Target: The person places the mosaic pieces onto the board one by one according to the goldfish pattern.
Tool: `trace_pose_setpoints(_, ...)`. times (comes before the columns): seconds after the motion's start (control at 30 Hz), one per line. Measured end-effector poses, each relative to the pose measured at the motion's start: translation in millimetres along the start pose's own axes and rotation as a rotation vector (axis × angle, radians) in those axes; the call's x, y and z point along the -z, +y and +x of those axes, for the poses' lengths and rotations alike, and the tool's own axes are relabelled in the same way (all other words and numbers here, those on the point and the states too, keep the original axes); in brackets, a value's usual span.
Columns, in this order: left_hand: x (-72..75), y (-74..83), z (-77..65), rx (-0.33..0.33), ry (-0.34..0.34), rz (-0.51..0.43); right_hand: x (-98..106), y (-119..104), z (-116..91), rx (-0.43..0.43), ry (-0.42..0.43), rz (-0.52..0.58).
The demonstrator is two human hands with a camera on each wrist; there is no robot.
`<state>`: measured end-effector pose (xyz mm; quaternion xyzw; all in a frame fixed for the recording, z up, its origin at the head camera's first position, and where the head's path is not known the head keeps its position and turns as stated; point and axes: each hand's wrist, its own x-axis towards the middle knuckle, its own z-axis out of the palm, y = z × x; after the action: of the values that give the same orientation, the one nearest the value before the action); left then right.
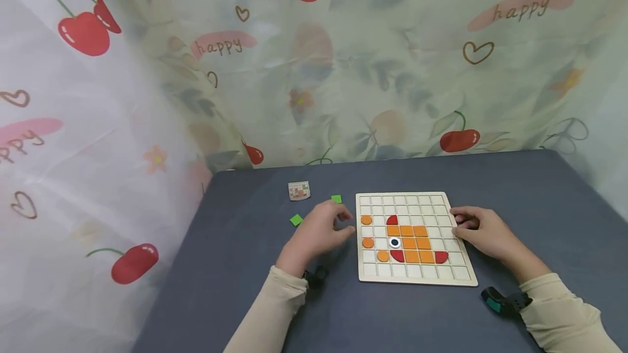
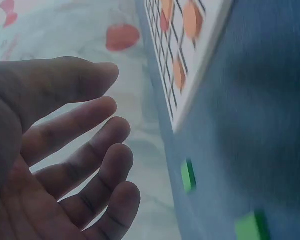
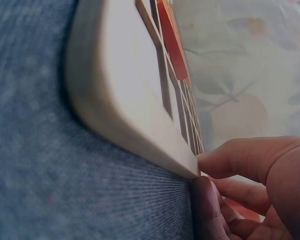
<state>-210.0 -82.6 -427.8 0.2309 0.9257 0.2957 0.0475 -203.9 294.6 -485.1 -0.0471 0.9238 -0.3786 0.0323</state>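
A white grid board (image 1: 416, 275) with a pale wooden rim lies on the dark table. On it, orange squares (image 1: 414, 244), red quarter-round pieces (image 1: 398, 256) and a round eye piece (image 1: 394, 242) form a fish-like figure. Three orange discs (image 1: 368, 243) sit to its left. My left hand (image 1: 321, 233) hovers just off the board's left edge, fingers loosely bent and holding nothing; the left wrist view shows a gap between thumb and fingertips. At the board's right edge, my right hand (image 1: 483, 233) pinches the rim between thumb and fingers.
Two green squares (image 1: 296, 220) lie on the table (image 1: 235, 266) left of the board, one partly behind the left hand. A small printed pattern card (image 1: 299, 190) rests farther back. A patterned curtain (image 1: 343, 97) hangs along the table's far side and left.
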Motion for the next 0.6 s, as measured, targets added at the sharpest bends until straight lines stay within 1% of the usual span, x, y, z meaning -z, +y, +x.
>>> trace_pose_setpoints(0.07,-5.2,4.7,1.5,-0.042,-0.007,0.006,0,0,1,0.001,-0.005,-0.006)
trace_pose_setpoints(0.13,-15.0,14.5,5.7,-0.093,-0.028,0.028,0,2,1,0.004,-0.010,-0.003)
trace_pose_setpoints(0.27,-37.9,43.7,16.6,-0.206,-0.073,0.078,-2,7,0,0.004,-0.012,0.005)
trace_pose_setpoints(0.37,-54.3,66.5,25.6,-0.277,-0.098,0.108,-2,8,0,0.009,-0.006,0.004)
trace_pose_setpoints(0.47,-69.8,85.7,34.6,-0.315,-0.129,0.137,0,7,1,0.022,-0.004,0.005)
trace_pose_setpoints(0.6,-87.8,103.7,45.3,-0.340,-0.156,0.197,3,7,2,0.051,-0.005,0.012)
